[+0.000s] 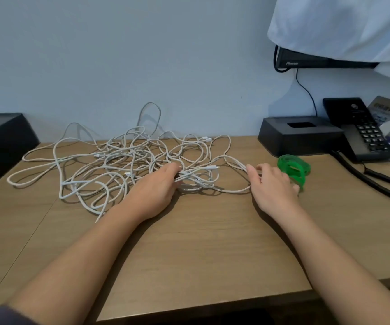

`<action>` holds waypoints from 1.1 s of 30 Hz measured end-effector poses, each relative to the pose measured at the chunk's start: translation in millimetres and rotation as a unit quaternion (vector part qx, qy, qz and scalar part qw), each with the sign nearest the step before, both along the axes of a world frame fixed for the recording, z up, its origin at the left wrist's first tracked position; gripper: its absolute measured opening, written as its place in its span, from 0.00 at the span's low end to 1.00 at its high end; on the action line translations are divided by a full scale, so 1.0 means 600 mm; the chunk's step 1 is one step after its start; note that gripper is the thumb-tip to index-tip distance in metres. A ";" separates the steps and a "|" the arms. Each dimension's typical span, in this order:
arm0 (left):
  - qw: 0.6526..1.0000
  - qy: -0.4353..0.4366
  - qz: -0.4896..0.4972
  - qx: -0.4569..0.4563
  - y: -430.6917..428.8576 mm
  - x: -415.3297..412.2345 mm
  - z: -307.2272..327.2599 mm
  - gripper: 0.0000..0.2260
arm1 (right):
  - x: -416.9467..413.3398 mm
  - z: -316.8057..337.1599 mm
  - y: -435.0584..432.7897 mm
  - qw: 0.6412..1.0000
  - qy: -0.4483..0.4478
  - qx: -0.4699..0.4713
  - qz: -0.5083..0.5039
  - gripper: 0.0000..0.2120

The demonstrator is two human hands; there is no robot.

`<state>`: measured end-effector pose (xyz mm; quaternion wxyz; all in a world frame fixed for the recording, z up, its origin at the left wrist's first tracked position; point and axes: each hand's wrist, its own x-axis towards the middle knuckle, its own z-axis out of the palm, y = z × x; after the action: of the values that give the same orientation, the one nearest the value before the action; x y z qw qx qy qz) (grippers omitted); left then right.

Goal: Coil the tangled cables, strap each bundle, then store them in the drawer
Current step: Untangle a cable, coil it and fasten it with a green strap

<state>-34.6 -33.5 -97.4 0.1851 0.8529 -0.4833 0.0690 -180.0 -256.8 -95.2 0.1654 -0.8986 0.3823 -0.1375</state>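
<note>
Tangled white cables (140,154) sprawled uncoiled on the wooden desk (201,242), your left hand (159,186) gripping a bunch of strands at the tangle's right side, your right hand (273,184) pinching an outlying loop, green strap roll (293,166) just beside that hand, black telephone (363,130) at the right rear.

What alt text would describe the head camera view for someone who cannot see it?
A person's left hand and right hand reach into a tangled heap of white cables on a light wooden desk. A roll of green strap lies beside the right hand, near a black telephone.
</note>
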 end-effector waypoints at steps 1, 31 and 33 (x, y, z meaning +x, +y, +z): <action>1.000 0.000 0.001 -0.002 0.001 0.000 0.000 0.05 | 0.002 0.001 0.001 1.000 -0.024 -0.010 0.012 0.29; 0.999 0.025 0.024 -0.013 0.000 0.003 0.012 0.05 | 0.055 0.011 -0.036 0.981 -0.134 -0.105 0.088 0.15; 0.999 0.028 0.025 -0.014 0.000 0.002 0.012 0.04 | 0.056 0.019 -0.038 0.960 -0.211 -0.134 0.123 0.16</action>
<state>-33.2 -33.3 -90.0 0.2086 0.8637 -0.4554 0.0566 -146.3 -279.5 -84.1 0.1362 -0.9030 0.2034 -0.3530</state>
